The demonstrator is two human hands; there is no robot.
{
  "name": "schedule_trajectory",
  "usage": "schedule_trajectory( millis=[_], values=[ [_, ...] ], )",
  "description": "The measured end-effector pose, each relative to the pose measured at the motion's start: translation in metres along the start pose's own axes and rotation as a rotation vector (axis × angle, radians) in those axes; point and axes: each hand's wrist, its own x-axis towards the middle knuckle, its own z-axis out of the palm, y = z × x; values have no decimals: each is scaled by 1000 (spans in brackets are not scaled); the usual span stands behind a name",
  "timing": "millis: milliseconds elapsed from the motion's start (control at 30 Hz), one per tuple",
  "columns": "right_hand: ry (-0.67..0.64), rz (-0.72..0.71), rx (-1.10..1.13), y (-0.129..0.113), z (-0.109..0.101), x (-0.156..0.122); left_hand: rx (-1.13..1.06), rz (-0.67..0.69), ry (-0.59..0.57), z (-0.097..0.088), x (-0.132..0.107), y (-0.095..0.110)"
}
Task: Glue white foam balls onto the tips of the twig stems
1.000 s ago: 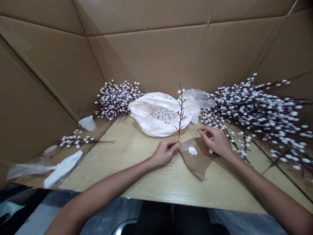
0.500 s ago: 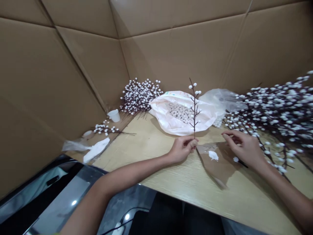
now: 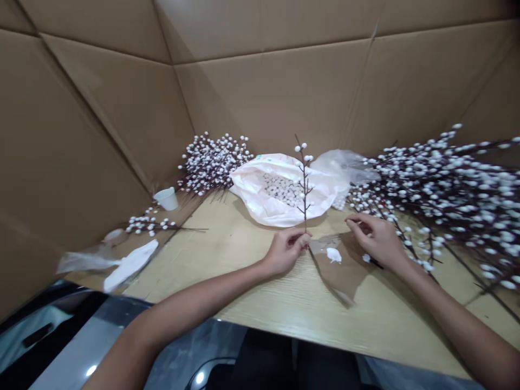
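Note:
My left hand (image 3: 285, 252) pinches the lower end of a thin brown artificial berry twig (image 3: 305, 187) and keeps it upright. A few white berries sit near its top and along its side, while several side stubs are bare. My right hand (image 3: 377, 241) is closed, thumb and forefinger together, above the right part of a brown sheet (image 3: 345, 276); whatever it pinches is too small to make out. White paste (image 3: 333, 255) lies in a dab on that sheet, with a smaller dab near the right hand. Behind the twig, an open white bag (image 3: 247, 197) contains loose white beads (image 3: 280, 189).
Finished berry branches (image 3: 442, 189) are heaped on the right, and another bunch (image 3: 213, 162) stands back left. A white cup (image 3: 166, 199), a small berry sprig (image 3: 150, 223) and a white packet (image 3: 132, 265) lie left. Cardboard walls (image 3: 264, 97) enclose the table (image 3: 227, 292).
The view has turned a little to the right, so everything sits further left in the picture. Both hands keep nearly the same pose, with the twig still upright in the left.

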Motion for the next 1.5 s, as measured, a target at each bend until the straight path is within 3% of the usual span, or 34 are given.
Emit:
schedule_trajectory(
  millis=[1500],
  values=[
    [-62,-41,-1,-3,3,2,108,34,-100,-2,0,2]
  ],
)
